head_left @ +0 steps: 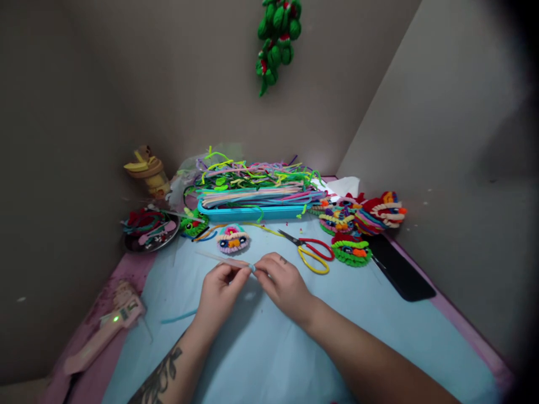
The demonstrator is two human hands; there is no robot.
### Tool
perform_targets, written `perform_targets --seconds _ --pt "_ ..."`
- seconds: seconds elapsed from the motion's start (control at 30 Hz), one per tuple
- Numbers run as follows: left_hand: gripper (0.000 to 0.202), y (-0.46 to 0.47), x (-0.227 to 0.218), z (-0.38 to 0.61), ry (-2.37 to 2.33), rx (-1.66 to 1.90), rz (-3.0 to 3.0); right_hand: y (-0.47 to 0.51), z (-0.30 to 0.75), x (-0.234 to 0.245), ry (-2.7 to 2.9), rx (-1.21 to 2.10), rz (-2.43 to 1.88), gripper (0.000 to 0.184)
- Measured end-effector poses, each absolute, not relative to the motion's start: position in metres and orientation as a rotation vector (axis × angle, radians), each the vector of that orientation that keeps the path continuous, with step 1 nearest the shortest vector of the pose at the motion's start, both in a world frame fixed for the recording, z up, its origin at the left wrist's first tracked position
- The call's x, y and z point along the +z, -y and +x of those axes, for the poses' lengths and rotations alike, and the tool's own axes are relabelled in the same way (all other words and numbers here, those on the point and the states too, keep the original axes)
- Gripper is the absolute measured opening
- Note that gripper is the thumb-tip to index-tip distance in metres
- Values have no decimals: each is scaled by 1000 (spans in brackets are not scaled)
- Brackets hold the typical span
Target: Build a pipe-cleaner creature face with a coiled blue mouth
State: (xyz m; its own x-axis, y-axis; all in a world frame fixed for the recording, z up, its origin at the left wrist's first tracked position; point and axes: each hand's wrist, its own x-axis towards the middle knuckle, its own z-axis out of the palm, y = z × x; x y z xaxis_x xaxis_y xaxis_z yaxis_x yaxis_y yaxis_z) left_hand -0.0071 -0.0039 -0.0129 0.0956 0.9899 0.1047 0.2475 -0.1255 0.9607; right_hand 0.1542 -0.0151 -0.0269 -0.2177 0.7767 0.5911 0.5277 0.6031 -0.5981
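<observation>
Over the middle of the blue mat, my left hand (221, 292) is closed in a pinch on a thin translucent stick (214, 257) that looks like a glue stick and points away to the left. A small light-blue piece (251, 267), perhaps pipe cleaner, sits at the stick's near end between both hands. The fingers of my right hand (286, 286) pinch together at this light-blue piece. Just beyond them lies a fuzzy pipe-cleaner face (233, 241) with an orange beak. A loose blue pipe cleaner (179, 317) rests beside my left wrist.
Scissors (300, 242) with red and yellow handles lie ahead to the right, near several pipe-cleaner faces (351, 252) and a black phone (400, 275). A blue tray (261, 213) piled with pipe cleaners stands behind. Leftward are a metal bowl (168, 240) and pink glue gun (103, 334).
</observation>
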Motion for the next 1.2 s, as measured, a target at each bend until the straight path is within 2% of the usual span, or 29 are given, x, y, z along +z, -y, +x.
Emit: perform_targets --seconds 0.17,0.47,0.83,0.97,1.2 --pt "23 4 -15 -6 -1325 1062 1463 15 153 -27 1952 284 -1104 12" --pt "18 2 -18 -10 -1231 1101 1597 15 152 -22 1742 456 -1039 15" --pt "19 2 -19 -9 -1291 1075 1634 15 150 -19 1628 511 -1153 10" --pt "12 2 -14 -8 -1289 1083 1710 14 151 -20 1600 471 -1193 11" --pt "17 2 -16 -7 -1240 1048 1591 15 151 -27 1630 364 -1228 9"
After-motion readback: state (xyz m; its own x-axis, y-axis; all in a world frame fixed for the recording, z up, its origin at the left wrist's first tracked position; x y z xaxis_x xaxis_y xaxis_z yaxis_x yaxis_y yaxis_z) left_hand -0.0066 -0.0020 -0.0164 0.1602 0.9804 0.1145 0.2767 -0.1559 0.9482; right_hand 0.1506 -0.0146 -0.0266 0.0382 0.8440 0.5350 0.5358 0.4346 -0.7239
